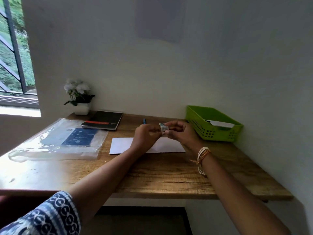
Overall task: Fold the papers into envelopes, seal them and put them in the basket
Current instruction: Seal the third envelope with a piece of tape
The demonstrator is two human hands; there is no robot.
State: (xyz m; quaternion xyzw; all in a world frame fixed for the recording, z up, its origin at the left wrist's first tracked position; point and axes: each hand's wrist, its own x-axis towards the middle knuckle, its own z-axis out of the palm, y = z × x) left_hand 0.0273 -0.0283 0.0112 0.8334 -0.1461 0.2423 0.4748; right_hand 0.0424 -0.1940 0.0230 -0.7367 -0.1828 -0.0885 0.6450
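A white folded paper (122, 145) lies flat on the wooden desk (169, 175), partly hidden behind my hands. Both hands are raised just above it. My right hand (177, 133) grips a small roll of tape (163, 128) with a printed label. My left hand (145, 135) has its fingers curled and pinches at the roll's left side; the tape end itself is too small to see. At the back right stands a green slotted basket (203, 129) with a white envelope (221, 124) inside it.
A clear plastic sleeve (57, 141) holding dark blue sheets lies at the left. Behind it sit a black notebook (105, 122), a potted white flower (79, 99) and a blue pen (144, 121). The wall runs close along the back and right.
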